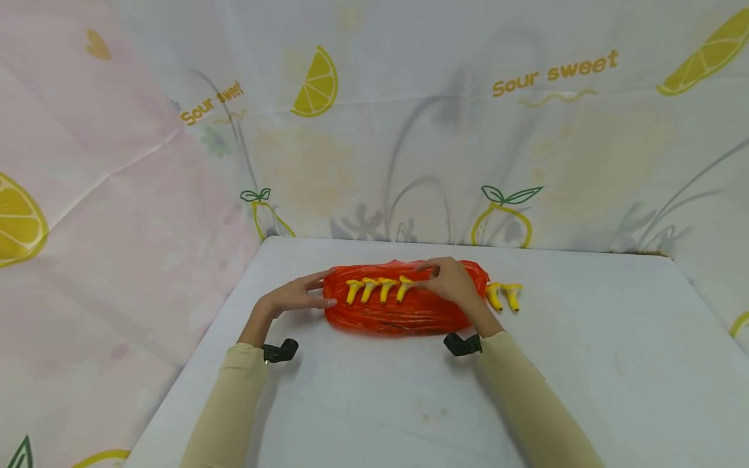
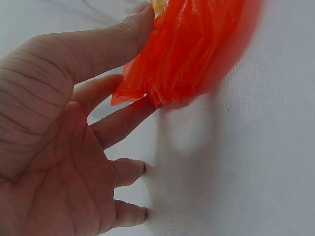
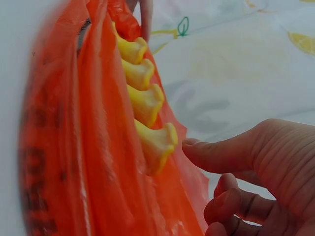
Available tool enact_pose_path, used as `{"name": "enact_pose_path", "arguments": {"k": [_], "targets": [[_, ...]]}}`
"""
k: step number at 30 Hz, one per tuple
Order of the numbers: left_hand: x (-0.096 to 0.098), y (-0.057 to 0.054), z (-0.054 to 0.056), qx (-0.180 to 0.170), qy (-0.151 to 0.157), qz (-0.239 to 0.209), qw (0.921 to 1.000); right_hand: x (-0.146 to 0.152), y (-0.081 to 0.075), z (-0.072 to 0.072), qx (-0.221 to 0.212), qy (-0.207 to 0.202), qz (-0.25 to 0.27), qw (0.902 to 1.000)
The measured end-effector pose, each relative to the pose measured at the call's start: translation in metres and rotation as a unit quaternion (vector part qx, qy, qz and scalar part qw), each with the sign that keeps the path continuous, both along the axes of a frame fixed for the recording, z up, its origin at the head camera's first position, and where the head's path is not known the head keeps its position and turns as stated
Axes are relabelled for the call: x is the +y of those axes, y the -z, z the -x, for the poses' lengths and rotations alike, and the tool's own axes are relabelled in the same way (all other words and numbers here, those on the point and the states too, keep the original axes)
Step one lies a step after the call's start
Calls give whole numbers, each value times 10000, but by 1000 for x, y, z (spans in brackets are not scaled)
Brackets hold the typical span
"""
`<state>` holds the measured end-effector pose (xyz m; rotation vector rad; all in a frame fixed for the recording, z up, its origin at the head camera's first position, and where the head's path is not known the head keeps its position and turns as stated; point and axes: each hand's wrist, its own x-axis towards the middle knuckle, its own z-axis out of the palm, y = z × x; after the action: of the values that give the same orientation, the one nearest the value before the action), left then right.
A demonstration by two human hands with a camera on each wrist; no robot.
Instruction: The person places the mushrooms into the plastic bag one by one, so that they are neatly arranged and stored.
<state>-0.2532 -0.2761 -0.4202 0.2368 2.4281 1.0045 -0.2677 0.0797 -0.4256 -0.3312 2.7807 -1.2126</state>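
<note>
A crinkled red plastic bag, bulging, lies lengthwise on the table. Several yellow mushroom-shaped pieces stand in a row on it, with pale stems and flared ends in the right wrist view. At the bag's left end, my left hand has its thumb and fingers spread, touching the plastic. My right hand hovers over the bag's right part, its thumb just beside the rightmost piece of the row. A small gap shows between them in the right wrist view. Nothing is between its loosely bent fingers.
Two more yellow pieces lie on the white table, just right of the bag. A printed cloth with lemon drawings hangs behind the table and along its left side.
</note>
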Motion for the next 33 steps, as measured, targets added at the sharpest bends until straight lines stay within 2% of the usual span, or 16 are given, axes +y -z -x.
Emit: {"name": "enact_pose_path", "arguments": {"k": [23, 33], "targets": [[-2, 3, 1, 13, -31, 31, 10000, 56, -21, -13, 190, -136, 195, 9995], [-2, 5, 2, 35, 2, 2, 10000, 91, -18, -18, 60, 44, 78, 9999]]}}
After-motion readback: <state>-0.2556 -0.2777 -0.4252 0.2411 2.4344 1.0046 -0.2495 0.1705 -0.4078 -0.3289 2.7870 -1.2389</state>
